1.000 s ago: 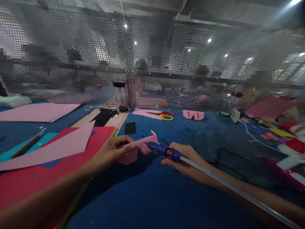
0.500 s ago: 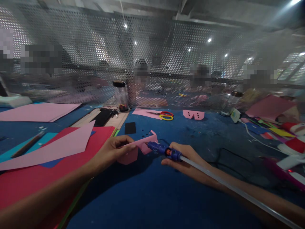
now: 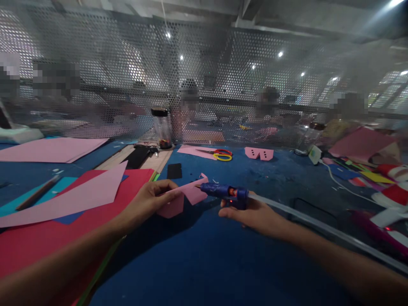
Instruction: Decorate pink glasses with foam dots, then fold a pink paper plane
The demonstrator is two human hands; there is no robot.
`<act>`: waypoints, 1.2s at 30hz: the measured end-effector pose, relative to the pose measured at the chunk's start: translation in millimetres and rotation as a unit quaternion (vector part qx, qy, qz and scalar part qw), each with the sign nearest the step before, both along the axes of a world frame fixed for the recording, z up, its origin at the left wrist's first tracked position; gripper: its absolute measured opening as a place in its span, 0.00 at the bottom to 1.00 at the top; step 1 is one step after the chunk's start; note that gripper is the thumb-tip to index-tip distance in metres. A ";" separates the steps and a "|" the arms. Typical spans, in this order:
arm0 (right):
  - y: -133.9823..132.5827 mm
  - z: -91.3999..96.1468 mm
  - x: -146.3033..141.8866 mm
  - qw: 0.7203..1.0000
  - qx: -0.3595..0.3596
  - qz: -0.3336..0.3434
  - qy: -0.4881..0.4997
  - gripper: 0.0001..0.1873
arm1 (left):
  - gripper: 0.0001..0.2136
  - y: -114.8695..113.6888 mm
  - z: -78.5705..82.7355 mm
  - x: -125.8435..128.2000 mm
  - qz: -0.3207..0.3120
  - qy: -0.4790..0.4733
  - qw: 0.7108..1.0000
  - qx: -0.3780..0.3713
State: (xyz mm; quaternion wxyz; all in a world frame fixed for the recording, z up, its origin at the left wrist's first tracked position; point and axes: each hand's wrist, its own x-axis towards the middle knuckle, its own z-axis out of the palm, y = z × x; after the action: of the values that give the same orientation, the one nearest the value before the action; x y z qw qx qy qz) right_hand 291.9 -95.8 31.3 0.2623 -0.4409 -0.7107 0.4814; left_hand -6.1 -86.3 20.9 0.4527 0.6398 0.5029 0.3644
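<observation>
Pink paper pinched left, glue gun gripped right

Left hand (image 3: 156,197): thumb and fingers together, clamped on the left end of the folded pink paper piece (image 3: 195,193), which was held mid-scene above the blue table (image 3: 197,263). Right hand (image 3: 255,214): closed round the blue glue gun (image 3: 219,190), handle mostly hidden. Nozzle was at the paper's folded strip, pointing left; actual contact couldn't be told.

Handling (judged): paper looked light, thin, fairly crisp, easy to crease or bend; best hold was the left end, fingers clear of the nozzle, pinched lightly. Gun looked rigid and not heavy; handle was the place to grip, tip probably hot, red light showing. Long clear glue stick (image 3: 306,221) trailed to the near right and likely dragged a bit at the back.

Far side: scissors (image 3: 222,155) on a pink sheet, notched pink cut-out (image 3: 264,154) to their right. Red sheets (image 3: 47,250) lay near left.
</observation>
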 end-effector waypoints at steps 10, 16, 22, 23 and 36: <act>16.0 4.2 3.5 0.996 -0.049 -0.016 0.067 0.19 | 0.15 5.3 0.2 -5.6 0.040 0.007 0.999 0.013; 36.9 8.6 10.9 0.998 0.015 -0.042 0.034 0.18 | 0.14 13.7 5.2 -17.7 0.124 0.003 0.990 0.065; 61.6 13.5 15.1 0.999 0.016 -0.020 -0.037 0.19 | 0.14 22.8 7.6 -33.8 0.182 -0.021 0.982 0.046; 64.8 11.7 14.9 0.999 0.007 -0.014 -0.039 0.19 | 0.14 25.2 5.9 -37.2 0.189 -0.027 0.981 0.041; 91.6 -16.8 20.4 0.995 -0.027 0.012 -0.093 0.20 | 0.17 32.4 -3.1 -46.7 0.289 0.028 0.955 0.057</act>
State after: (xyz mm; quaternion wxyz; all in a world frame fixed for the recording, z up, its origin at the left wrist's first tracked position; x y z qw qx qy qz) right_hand 312.2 -4.1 14.5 0.1775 -0.4815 -0.7243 0.4604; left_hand -52.8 -54.0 17.8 0.2764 0.5019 0.6570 0.4899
